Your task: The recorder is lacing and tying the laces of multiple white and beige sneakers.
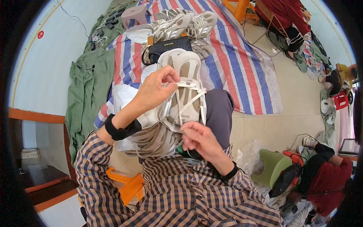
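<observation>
A white and beige sneaker (185, 81) rests on my lap, toe pointing away from me. My left hand (157, 89) pinches a white lace (189, 85) at the shoe's upper left eyelets and pulls it taut across the tongue. My right hand (200, 140) sits just below the shoe's heel with fingers curled around the other end of the lace. Both wrists wear black bands, and my sleeves are brown checked.
A pile of similar sneakers (185, 24) and a black bag (170, 47) lie on a striped red, white and blue sheet (242, 72). Green cloth (89, 87) lies left. An orange stool (130, 185) is under me. Other people sit at right, by a green stool (274, 166).
</observation>
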A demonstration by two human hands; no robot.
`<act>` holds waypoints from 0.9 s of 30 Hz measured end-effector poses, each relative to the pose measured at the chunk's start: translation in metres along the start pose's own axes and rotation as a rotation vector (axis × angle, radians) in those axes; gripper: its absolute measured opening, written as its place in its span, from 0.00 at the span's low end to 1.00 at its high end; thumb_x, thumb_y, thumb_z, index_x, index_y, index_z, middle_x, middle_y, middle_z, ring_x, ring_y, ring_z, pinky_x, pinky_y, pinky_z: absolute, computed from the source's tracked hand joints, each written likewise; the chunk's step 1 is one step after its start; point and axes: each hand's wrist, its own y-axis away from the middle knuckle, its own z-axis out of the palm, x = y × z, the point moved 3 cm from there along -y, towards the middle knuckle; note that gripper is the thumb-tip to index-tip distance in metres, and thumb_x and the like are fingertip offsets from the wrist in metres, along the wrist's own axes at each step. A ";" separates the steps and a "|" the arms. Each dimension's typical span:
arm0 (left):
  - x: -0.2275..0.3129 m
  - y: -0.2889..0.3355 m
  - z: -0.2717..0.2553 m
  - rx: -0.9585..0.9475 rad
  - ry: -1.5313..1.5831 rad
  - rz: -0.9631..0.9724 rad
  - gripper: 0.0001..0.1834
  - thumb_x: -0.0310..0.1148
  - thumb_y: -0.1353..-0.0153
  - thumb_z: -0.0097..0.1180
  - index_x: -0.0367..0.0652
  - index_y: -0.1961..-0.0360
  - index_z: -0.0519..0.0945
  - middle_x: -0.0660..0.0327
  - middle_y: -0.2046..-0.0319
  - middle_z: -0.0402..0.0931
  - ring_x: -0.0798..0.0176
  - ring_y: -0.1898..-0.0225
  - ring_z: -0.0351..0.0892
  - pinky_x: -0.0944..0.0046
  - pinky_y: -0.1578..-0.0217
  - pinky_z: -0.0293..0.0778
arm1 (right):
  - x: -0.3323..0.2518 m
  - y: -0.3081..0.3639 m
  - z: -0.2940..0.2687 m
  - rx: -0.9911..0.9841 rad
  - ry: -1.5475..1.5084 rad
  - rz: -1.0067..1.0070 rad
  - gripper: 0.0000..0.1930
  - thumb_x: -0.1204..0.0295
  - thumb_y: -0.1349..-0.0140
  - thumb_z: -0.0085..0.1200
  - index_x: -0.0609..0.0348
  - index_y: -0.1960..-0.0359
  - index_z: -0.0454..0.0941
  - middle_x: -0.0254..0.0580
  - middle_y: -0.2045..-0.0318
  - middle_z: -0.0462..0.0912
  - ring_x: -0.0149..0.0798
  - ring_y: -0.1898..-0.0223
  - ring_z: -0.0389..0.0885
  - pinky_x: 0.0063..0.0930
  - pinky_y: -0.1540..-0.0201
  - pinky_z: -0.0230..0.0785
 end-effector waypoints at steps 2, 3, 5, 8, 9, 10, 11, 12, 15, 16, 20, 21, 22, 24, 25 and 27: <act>0.002 0.004 0.001 -0.008 0.043 0.018 0.09 0.28 0.48 0.54 0.36 0.65 0.75 0.62 0.72 0.76 0.69 0.69 0.75 0.67 0.64 0.71 | -0.011 0.006 -0.009 0.028 -0.147 0.012 0.09 0.70 0.32 0.46 0.60 0.55 0.72 0.21 0.85 0.59 0.20 0.85 0.56 0.20 0.73 0.68; 0.003 0.004 0.002 -0.005 0.044 0.017 0.09 0.28 0.48 0.54 0.36 0.65 0.75 0.62 0.72 0.76 0.69 0.69 0.75 0.67 0.64 0.71 | -0.026 0.014 -0.011 0.116 -0.157 -0.065 0.11 0.70 0.34 0.48 0.60 0.54 0.72 0.20 0.85 0.56 0.19 0.86 0.55 0.19 0.77 0.63; 0.008 0.003 0.005 -0.059 0.089 -0.032 0.09 0.28 0.48 0.55 0.37 0.65 0.75 0.63 0.73 0.76 0.69 0.68 0.75 0.67 0.63 0.71 | -0.045 0.028 -0.036 0.137 -0.359 -0.245 0.12 0.69 0.34 0.48 0.61 0.52 0.71 0.20 0.86 0.56 0.20 0.86 0.55 0.18 0.81 0.54; 0.005 0.004 0.011 -0.126 0.065 -0.101 0.09 0.27 0.46 0.56 0.38 0.64 0.74 0.67 0.71 0.73 0.73 0.66 0.73 0.71 0.59 0.70 | -0.070 0.054 -0.056 0.152 -0.400 -0.366 0.12 0.69 0.33 0.47 0.61 0.52 0.70 0.20 0.88 0.53 0.20 0.87 0.52 0.17 0.82 0.50; 0.004 0.004 0.016 -0.128 0.064 -0.100 0.09 0.27 0.46 0.56 0.38 0.64 0.74 0.67 0.71 0.73 0.73 0.66 0.73 0.71 0.59 0.70 | -0.077 0.064 -0.059 0.230 -0.385 -0.417 0.12 0.69 0.33 0.47 0.61 0.52 0.70 0.21 0.88 0.53 0.21 0.87 0.52 0.17 0.82 0.50; 0.008 0.005 0.019 -0.059 0.022 0.019 0.09 0.26 0.46 0.56 0.39 0.64 0.74 0.66 0.70 0.74 0.71 0.66 0.73 0.70 0.59 0.70 | -0.080 0.073 -0.064 0.232 -0.387 -0.420 0.12 0.69 0.33 0.47 0.61 0.52 0.70 0.21 0.88 0.53 0.21 0.87 0.52 0.17 0.82 0.50; 0.012 0.008 0.020 0.012 -0.019 0.137 0.09 0.26 0.46 0.56 0.39 0.64 0.75 0.66 0.70 0.75 0.69 0.66 0.74 0.69 0.60 0.70 | -0.082 0.083 -0.072 0.298 -0.550 -0.457 0.12 0.69 0.32 0.46 0.61 0.52 0.70 0.21 0.88 0.52 0.21 0.87 0.52 0.17 0.82 0.50; 0.015 0.010 0.021 0.009 -0.022 0.139 0.09 0.26 0.46 0.56 0.39 0.64 0.75 0.66 0.70 0.75 0.69 0.66 0.74 0.69 0.60 0.70 | -0.082 0.089 -0.078 0.363 -0.714 -0.493 0.12 0.69 0.32 0.45 0.60 0.52 0.70 0.21 0.88 0.51 0.21 0.87 0.53 0.18 0.83 0.50; 0.029 0.018 0.017 0.196 -0.113 0.213 0.08 0.26 0.48 0.56 0.38 0.66 0.75 0.60 0.70 0.76 0.62 0.68 0.77 0.65 0.64 0.71 | -0.086 0.094 -0.076 0.281 -0.176 -0.518 0.13 0.69 0.32 0.45 0.59 0.49 0.70 0.21 0.88 0.53 0.20 0.87 0.53 0.18 0.83 0.51; 0.031 0.023 0.019 0.155 -0.138 0.176 0.08 0.26 0.47 0.55 0.39 0.65 0.75 0.59 0.70 0.75 0.61 0.67 0.77 0.64 0.64 0.71 | -0.086 0.094 -0.076 0.284 -0.176 -0.523 0.13 0.69 0.32 0.45 0.59 0.49 0.70 0.21 0.88 0.53 0.20 0.87 0.53 0.18 0.83 0.51; 0.034 0.044 0.038 0.056 -0.334 0.181 0.12 0.27 0.49 0.59 0.42 0.63 0.74 0.58 0.71 0.74 0.57 0.67 0.77 0.60 0.65 0.71 | -0.073 0.085 -0.068 0.379 0.706 -0.226 0.12 0.74 0.34 0.48 0.61 0.50 0.75 0.34 0.73 0.79 0.25 0.78 0.74 0.21 0.76 0.67; 0.033 0.048 0.043 0.005 -0.460 0.186 0.13 0.27 0.50 0.61 0.42 0.63 0.74 0.59 0.71 0.74 0.56 0.66 0.76 0.59 0.66 0.71 | -0.064 0.077 -0.071 0.380 0.707 -0.228 0.12 0.74 0.34 0.48 0.61 0.50 0.75 0.34 0.73 0.79 0.25 0.78 0.74 0.21 0.76 0.67; 0.038 0.048 0.048 0.012 -0.609 0.230 0.15 0.30 0.52 0.63 0.45 0.64 0.72 0.58 0.70 0.74 0.51 0.66 0.75 0.56 0.66 0.68 | -0.060 0.073 -0.075 0.411 0.875 -0.324 0.13 0.74 0.34 0.48 0.61 0.50 0.74 0.35 0.70 0.79 0.26 0.76 0.76 0.21 0.73 0.69; 0.040 0.047 0.055 0.022 -0.664 0.290 0.15 0.30 0.52 0.63 0.45 0.63 0.72 0.58 0.70 0.74 0.51 0.66 0.75 0.55 0.65 0.66 | -0.063 0.068 -0.071 0.425 0.905 -0.340 0.14 0.74 0.35 0.48 0.62 0.49 0.74 0.39 0.65 0.81 0.27 0.68 0.80 0.22 0.65 0.72; 0.039 0.048 0.057 0.035 -0.726 0.341 0.16 0.29 0.51 0.62 0.46 0.62 0.71 0.58 0.70 0.74 0.51 0.66 0.74 0.55 0.65 0.65 | -0.065 0.062 -0.068 0.425 0.907 -0.341 0.14 0.74 0.35 0.48 0.62 0.49 0.74 0.39 0.65 0.81 0.27 0.68 0.80 0.22 0.65 0.72; 0.030 0.047 0.062 0.014 -0.704 0.337 0.15 0.28 0.51 0.61 0.46 0.62 0.71 0.58 0.70 0.74 0.50 0.65 0.74 0.55 0.64 0.65 | -0.066 0.048 -0.063 0.374 0.580 -0.351 0.14 0.75 0.36 0.49 0.63 0.49 0.74 0.41 0.62 0.82 0.28 0.66 0.80 0.23 0.61 0.72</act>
